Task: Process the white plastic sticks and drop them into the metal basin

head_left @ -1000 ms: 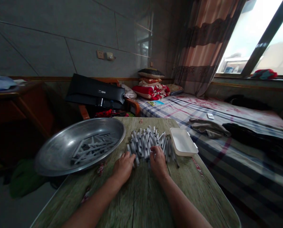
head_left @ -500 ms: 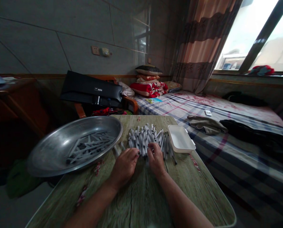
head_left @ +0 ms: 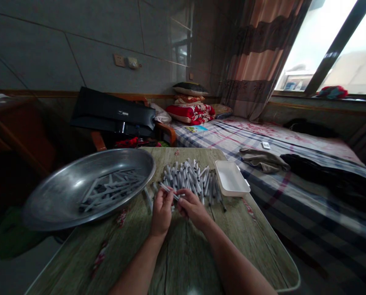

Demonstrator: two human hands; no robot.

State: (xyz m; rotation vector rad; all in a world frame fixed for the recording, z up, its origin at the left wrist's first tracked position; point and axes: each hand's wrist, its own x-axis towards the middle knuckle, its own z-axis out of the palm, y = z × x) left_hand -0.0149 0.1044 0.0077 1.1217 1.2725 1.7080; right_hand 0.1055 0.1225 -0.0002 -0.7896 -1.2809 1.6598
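My left hand (head_left: 162, 207) is closed on a slim whitish pen (head_left: 165, 187) with a dark end, which slants between my hands. The fingers of my right hand (head_left: 191, 207) pinch the pen's lower right end, partly hiding it. Just beyond my hands a pile of similar whitish pens with dark ends (head_left: 186, 174) lies on the wood-patterned table (head_left: 183, 254). On the left stands a large metal basin (head_left: 63, 176) with many more slender pieces inside. Right of the pile is a white plastic box (head_left: 232, 176) with nothing visible in it.
A bed with a checked sheet (head_left: 222, 141) adjoins the table on the right, with a grey-brown cloth (head_left: 264, 159) and dark clothing (head_left: 318, 170) on it. Behind the basin a black monitor (head_left: 115, 112) leans on a wooden chair (head_left: 167, 132).
Both hands have drawn back slightly from the pile and come together, with a pen now visible between them. The left hand has turned upward. The view has shifted slightly.
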